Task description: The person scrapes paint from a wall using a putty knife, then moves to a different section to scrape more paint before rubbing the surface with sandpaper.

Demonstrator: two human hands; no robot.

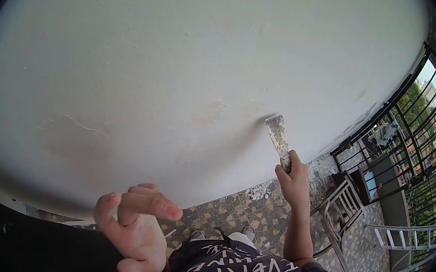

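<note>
My right hand [294,180] is closed around the handle of a putty knife [278,134], its worn, paint-spotted blade pointing up toward the white wall [193,48]. The blade's tip overlaps the wall beside a dark shadow. At lower left, my left hand [140,226] is raised with nothing in it, fingers apart and partly curled. Between the hands and above them, the wall carries bare beige patches [77,135] with flaking paint edges, and smaller scraped spots [207,113] lie nearer the blade.
Paint flakes [260,191] lie on the patterned stone floor [213,216] along the wall's foot. To the right stand a wooden chair [342,202] and a metal ladder [412,237]. Black railings [421,152] line the far right side.
</note>
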